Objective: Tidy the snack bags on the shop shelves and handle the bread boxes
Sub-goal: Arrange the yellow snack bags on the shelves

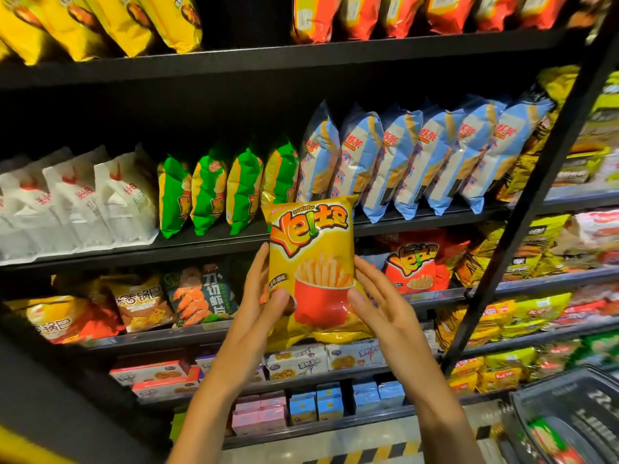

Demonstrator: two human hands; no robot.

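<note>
I hold a yellow fries snack bag upright in front of the shelves, level with the gap between the green bags and the pale blue bags. My left hand pinches its lower left edge, thumb on the front and fingers behind. My right hand lies against the lower right side with straight fingers, its thumb touching the front. A red bag of the same brand stands on the shelf below. Small boxes fill the lower shelves.
White bags stand at the left of the middle shelf. Yellow bags and orange bags line the top shelf. A black slanted shelf post runs down the right. A dark shopping basket sits at bottom right.
</note>
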